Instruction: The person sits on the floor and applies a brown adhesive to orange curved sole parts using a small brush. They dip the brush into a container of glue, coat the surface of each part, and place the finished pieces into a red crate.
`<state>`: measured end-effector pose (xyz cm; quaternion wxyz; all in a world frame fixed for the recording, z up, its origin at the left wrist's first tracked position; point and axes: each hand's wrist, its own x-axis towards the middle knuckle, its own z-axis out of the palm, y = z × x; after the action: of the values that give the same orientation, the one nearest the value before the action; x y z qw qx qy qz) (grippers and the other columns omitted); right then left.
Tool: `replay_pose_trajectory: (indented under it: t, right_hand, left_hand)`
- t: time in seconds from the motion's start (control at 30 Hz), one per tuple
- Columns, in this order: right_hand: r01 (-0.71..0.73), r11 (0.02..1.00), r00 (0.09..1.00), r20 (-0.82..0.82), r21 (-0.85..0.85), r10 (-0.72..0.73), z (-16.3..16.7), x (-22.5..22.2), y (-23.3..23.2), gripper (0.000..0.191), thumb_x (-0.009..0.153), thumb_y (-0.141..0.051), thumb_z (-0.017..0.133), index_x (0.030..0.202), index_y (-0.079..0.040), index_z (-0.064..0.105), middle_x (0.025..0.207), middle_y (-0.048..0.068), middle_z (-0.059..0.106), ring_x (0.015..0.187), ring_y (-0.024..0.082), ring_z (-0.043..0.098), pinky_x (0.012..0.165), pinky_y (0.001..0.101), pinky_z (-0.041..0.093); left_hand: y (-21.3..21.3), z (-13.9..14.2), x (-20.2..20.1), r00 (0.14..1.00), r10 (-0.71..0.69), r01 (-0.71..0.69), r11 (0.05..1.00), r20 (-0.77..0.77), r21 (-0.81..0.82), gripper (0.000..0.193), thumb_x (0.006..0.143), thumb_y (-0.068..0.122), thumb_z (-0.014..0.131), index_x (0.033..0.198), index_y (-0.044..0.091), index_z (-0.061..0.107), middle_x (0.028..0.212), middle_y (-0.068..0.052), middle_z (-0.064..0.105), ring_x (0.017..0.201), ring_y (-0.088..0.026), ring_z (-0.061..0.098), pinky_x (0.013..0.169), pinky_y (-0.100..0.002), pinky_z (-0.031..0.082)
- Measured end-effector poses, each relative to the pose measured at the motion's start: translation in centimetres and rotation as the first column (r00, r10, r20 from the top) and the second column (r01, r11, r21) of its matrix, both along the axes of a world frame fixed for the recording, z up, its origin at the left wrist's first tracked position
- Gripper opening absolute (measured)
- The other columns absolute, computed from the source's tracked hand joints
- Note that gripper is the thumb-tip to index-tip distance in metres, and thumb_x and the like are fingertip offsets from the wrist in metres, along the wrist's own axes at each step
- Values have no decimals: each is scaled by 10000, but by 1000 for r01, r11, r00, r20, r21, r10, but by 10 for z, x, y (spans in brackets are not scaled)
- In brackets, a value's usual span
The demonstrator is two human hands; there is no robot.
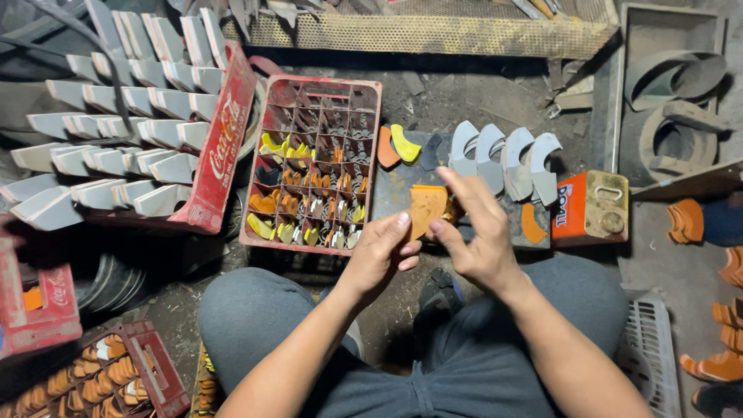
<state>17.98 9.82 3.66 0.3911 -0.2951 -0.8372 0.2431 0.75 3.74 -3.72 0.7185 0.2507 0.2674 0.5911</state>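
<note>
Both my hands meet above my knees on one flat orange curved plastic piece [426, 207]. My left hand [381, 249] pinches its lower left edge with thumb and fingers. My right hand [476, 232] holds its right side, fingers spread over it. Just beyond lies a dark work block [398, 186] carrying an orange piece [386, 148], a yellow piece [405, 143] and a row of grey curved pieces [503, 155]. A red divided crate [316, 164] with several orange and yellow pieces stands left of the block.
A tilted red crate [220, 147] packed with grey wedge-shaped parts sits at the far left. An orange tin can [592, 205] lies right of the block. More orange pieces [716, 310] lie at the right edge, a white basket [650, 348] by my right knee, another filled red crate [116, 379] lower left.
</note>
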Motion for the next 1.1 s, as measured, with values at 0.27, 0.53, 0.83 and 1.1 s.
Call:
replay_pose_trajectory:
  t: [0.27, 0.53, 0.83, 1.1]
  right_hand:
    - [-254, 690, 957, -278, -678, 79, -17, 8, 9, 389, 971, -122, 608, 1337, -4, 554, 912, 21, 639, 668, 55, 571, 546, 215, 509]
    - [-196, 652, 959, -283, -732, -30, -25, 5, 9, 356, 1001, -95, 582, 1338, 19, 590, 810, 37, 608, 532, 37, 510, 445, 209, 416]
    - [-155, 940, 987, 1, -305, 163, -27, 1, 17, 261, 1084, -172, 564, 1278, -15, 641, 1098, 111, 749, 978, 186, 717, 874, 329, 573]
    - [-236, 909, 704, 585, -343, 403, 6, 54, 94, 663, 947, -384, 656, 1468, -19, 470, 1263, 244, 665, 1127, 349, 664, 938, 433, 515]
  left_hand:
    - [-12, 34, 3, 139, 614, 32, 782, -777, 623, 558, 1010, 36, 580, 1517, -93, 386, 1096, -235, 605, 962, -402, 611, 873, -447, 509]
    - [-13, 48, -5, 125, 592, 9, 802, -796, 597, 551, 863, 78, 740, 1373, -18, 552, 1094, -215, 678, 997, -392, 671, 859, -435, 532]
    - [-13, 52, -16, 357, 419, -1, 894, -835, 448, 599, 789, 229, 845, 1272, -37, 611, 1014, -247, 722, 916, -341, 764, 772, -414, 576]
    - [-12, 22, -22, 165, 365, -74, 931, -916, 357, 271, 958, 156, 656, 1141, -42, 625, 936, -290, 685, 918, -445, 688, 774, -473, 531]
